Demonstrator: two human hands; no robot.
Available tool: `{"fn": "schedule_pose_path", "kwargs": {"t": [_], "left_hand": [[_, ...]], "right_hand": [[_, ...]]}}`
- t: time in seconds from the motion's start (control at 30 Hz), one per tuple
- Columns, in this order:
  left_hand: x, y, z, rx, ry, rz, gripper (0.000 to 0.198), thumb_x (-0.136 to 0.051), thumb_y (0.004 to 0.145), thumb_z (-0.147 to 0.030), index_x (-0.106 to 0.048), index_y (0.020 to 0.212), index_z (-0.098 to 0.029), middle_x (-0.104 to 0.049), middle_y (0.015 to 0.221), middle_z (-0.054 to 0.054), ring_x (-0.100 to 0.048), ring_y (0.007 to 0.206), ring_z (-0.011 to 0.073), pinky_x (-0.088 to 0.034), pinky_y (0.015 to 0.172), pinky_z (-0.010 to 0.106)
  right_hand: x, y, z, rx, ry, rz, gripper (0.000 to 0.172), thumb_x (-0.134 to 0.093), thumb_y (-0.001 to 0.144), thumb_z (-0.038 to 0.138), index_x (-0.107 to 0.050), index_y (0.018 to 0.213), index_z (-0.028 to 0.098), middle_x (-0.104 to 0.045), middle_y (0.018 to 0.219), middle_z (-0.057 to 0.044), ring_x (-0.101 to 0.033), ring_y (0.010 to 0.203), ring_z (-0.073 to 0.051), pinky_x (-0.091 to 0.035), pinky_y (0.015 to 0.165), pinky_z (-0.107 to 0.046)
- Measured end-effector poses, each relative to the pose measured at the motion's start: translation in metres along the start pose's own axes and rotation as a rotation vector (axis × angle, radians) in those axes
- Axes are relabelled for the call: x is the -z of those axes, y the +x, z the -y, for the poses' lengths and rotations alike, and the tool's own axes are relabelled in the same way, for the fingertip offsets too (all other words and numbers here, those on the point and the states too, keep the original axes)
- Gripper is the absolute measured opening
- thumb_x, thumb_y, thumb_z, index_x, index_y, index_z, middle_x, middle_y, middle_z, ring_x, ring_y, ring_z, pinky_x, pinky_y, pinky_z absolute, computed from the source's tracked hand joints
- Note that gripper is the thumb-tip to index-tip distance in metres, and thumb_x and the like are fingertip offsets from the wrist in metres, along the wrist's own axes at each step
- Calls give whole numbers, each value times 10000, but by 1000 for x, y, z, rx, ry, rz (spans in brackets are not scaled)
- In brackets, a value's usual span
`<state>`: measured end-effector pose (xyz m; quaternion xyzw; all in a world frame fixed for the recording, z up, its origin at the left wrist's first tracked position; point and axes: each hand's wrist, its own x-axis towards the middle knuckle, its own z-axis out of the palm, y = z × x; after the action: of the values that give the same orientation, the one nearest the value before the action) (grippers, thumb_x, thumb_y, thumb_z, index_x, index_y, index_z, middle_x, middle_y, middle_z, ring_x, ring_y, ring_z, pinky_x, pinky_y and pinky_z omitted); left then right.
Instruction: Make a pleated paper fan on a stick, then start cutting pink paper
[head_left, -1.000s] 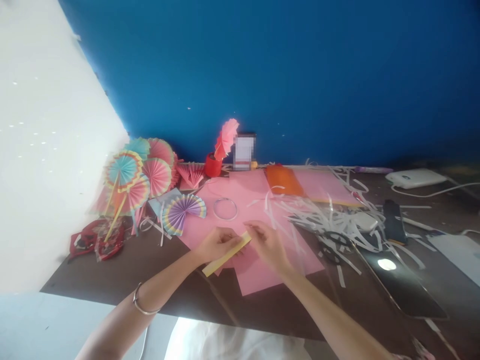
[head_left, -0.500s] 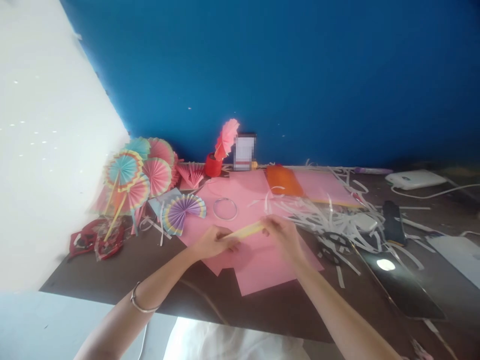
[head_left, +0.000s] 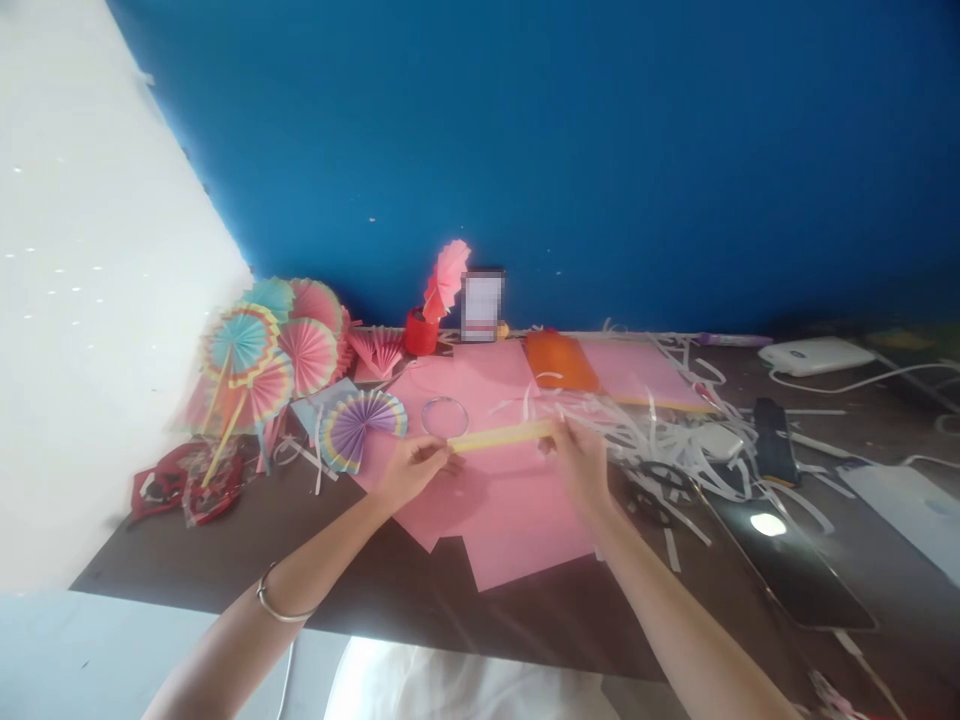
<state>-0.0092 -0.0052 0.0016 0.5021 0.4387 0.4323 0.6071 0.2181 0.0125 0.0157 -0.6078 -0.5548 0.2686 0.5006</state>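
A narrow yellow paper strip (head_left: 499, 437) is stretched level between my two hands, above the pink paper sheets (head_left: 491, 530). My left hand (head_left: 412, 468) pinches its left end between thumb and fingers. At the other end, my right hand (head_left: 577, 460) grips it the same way. Just behind the strip a thin clear ring (head_left: 445, 417) lies on the pink paper. Left of it is a half-round pleated paper fan (head_left: 364, 425) in purple, blue and yellow. Whether the strip is folded in layers I cannot tell.
Finished paper fans (head_left: 262, 340) cluster at the left, with red-handled scissors (head_left: 161, 482) nearby. An orange sheet (head_left: 561, 360) lies at the back. Tangled white paper strips (head_left: 660, 435), a phone (head_left: 795, 560) and a white router-like device (head_left: 816, 356) occupy the right. A blue wall (head_left: 525, 150) rises behind.
My hands have moved farther apart, and more of the yellow strip shows between them. It has come nearer to level. The whole view has shifted slightly.
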Motion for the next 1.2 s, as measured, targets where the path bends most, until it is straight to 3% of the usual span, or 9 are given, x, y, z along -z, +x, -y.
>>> {"fn": "schedule_pose_path", "kwargs": {"t": [0.1,0.17,0.3,0.37,0.47,0.63,0.83,0.97,1.2], "left_hand": [[0,1,2,-12,-9,-43,356,-645,705,-453,-607,746,-102,-712,787,121,-681,677,203,-557,685,336],[-1,0,2,-12,-27,-42,355,-640,715,-450,-604,774,-102,-711,780,114,-679,675,191,-556,686,328],[-4,-3,1,-19,18,26,357,-636,723,-455,-614,781,-104,-708,787,107,-675,709,180,-546,715,318],[-4,-4,0,-40,64,43,367,-628,726,-469,-625,774,-105,-705,784,106,-672,726,183,-542,728,320],[-4,-4,-1,-62,80,54,376,-612,735,-481,-635,792,-111,-702,802,101,-669,744,183,-536,750,331],[-5,-4,-2,-45,79,51,389,-607,739,-485,-629,813,-103,-700,761,95,-669,715,183,-542,719,332],[-5,-3,-2,-24,20,27,407,-608,734,-494,-617,822,-97,-707,758,104,-679,700,193,-546,692,326],[-5,-3,-1,6,-37,19,403,-632,713,-494,-615,806,-102,-706,730,98,-680,692,195,-543,704,337],[-15,-12,-2,-37,-40,44,431,-672,662,-512,-642,802,-105,-711,780,109,-678,720,210,-542,738,366]], "right_hand": [[-3,-2,-4,144,-114,-68,415,-314,892,453,-605,934,160,-633,838,-92,-583,784,-212,-442,702,-346],[-5,-5,-3,341,-250,-109,379,-364,886,419,-553,1102,172,-590,1081,-134,-525,1017,-255,-391,853,-417],[-5,-14,8,659,-451,16,246,-531,831,376,-614,1016,238,-636,1053,-71,-512,1055,-261,-261,961,-460],[-5,-17,13,686,-473,146,143,-541,836,333,-655,825,247,-684,863,-24,-576,902,-219,-266,939,-430],[-6,-18,19,641,-460,285,249,-511,852,251,-618,629,222,-662,647,10,-568,667,-159,-310,866,-383],[-8,-20,24,606,-476,338,304,-455,856,206,-565,572,206,-622,578,0,-527,605,-157,-374,729,-324],[-5,-20,21,529,-405,288,310,-340,912,290,-624,820,207,-670,762,-31,-593,748,-186,-411,738,-330],[-7,-23,18,723,-458,193,190,-454,877,287,-623,918,208,-680,850,-44,-596,817,-193,-397,800,-352],[-15,-38,23,966,-477,189,202,-461,870,163,-632,948,239,-685,890,-25,-590,847,-158,-392,845,-338]]}}
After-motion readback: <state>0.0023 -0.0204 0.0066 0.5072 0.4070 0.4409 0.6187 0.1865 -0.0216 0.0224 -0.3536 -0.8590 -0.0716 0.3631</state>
